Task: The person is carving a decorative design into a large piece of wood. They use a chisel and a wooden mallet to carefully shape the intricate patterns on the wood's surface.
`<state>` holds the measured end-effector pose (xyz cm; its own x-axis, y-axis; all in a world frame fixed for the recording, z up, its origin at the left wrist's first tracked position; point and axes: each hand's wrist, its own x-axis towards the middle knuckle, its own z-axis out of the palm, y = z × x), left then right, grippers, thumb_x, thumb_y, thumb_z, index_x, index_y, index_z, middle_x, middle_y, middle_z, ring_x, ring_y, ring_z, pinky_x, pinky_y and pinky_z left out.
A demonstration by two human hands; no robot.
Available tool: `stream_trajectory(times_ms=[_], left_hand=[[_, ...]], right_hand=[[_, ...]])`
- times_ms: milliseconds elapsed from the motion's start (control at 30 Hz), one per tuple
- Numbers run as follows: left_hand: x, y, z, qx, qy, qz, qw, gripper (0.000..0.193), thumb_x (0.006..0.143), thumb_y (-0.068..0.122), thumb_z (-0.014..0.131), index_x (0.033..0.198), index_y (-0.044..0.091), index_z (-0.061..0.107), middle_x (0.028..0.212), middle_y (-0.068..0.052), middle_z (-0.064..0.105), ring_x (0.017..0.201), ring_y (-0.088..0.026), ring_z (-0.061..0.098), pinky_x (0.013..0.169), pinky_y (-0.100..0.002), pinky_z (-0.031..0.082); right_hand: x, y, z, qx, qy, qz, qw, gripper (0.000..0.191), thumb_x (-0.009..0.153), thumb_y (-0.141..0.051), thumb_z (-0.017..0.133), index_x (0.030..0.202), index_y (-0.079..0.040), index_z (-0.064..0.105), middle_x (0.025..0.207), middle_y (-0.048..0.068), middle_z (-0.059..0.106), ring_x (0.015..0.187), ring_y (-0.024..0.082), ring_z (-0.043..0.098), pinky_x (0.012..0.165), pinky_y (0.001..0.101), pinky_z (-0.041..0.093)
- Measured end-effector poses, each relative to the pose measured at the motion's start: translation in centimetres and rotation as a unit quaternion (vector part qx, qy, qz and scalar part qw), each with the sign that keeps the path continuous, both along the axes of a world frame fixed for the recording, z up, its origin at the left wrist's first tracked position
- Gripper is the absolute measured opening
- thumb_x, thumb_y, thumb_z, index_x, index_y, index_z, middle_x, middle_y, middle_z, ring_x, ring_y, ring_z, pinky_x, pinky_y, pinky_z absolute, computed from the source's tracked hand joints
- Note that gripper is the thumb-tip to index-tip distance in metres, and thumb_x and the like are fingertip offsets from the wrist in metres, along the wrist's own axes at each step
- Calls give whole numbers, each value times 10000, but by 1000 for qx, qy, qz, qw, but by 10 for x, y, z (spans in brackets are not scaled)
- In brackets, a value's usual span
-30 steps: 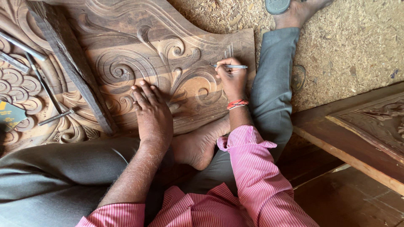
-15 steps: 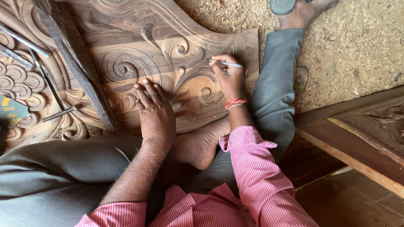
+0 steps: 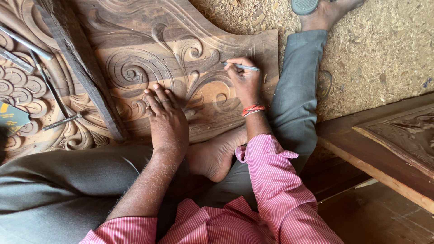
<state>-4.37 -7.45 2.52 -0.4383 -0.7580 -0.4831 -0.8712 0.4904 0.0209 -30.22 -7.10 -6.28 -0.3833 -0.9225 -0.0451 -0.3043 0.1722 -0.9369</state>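
Resting flat and open-fingered, the left hand presses on the carved wooden panel near its lower edge, just below a large spiral scroll. The right hand is closed around a thin pencil, its tip touching the carving close to the panel's right edge, beside a smaller curled motif. A red thread band circles the right wrist.

Compared with a second ago, the right hand has slid a little leftward and inward from the panel's right edge, and the pencil now points more to the left along the scrollwork. The left hand keeps the same spot and spread.

A bare foot is tucked against the panel's lower edge between the two forearms. Off the panel's left edge, metal chisels lie on another carved piece. Sawdust covers the floor beyond the right edge.
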Motion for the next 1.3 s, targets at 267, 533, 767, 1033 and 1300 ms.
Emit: stream_trajectory(times_ms=[267, 533, 767, 1033, 1300], left_hand=[[0, 1, 1, -1, -1, -2, 1000, 716, 965, 239, 522, 1529, -132, 282, 1588, -385, 226, 1435, -568, 269, 1132, -562, 361], [0, 1, 0, 0, 9, 11, 1000, 705, 968, 225, 521, 1530, -132, 288, 1592, -381, 230, 1439, -566, 273, 1128, -555, 371], [1, 1, -2, 0, 31, 23, 999, 711, 970, 242, 521, 1522, -142, 291, 1588, -387, 231, 1435, -571, 276, 1120, -565, 375], [0, 2, 0, -4, 15, 17, 1000, 710, 966, 231, 531, 1524, -138, 293, 1588, -381, 236, 1435, -565, 285, 1136, -560, 376], [1, -1, 2, -2, -5, -2, 1000, 711, 970, 241, 529, 1524, -134, 288, 1582, -388, 234, 1428, -568, 282, 1116, -549, 396]], right_hand=[[-3, 2, 6, 49, -39, -65, 996, 93, 958, -19, 675, 1049, -7, 693, 905, 19, 732, 778, 33, 668, 627, 202, 557], [-3, 1, 6, 17, 4, 7, 1000, 114, 981, -14, 698, 1092, -1, 717, 946, 50, 755, 794, 63, 640, 684, 213, 516], [-9, 4, 5, 48, -56, -32, 997, 67, 973, 0, 674, 1035, 3, 700, 876, 48, 742, 737, 63, 633, 630, 204, 494], [-1, 2, 3, 17, -43, 17, 999, 85, 958, 35, 660, 1035, 27, 693, 916, 60, 745, 840, 76, 695, 776, 216, 558], [3, -3, 10, 12, 6, 29, 999, 75, 952, 22, 686, 1021, 14, 715, 911, 40, 737, 815, 60, 657, 742, 213, 530]])
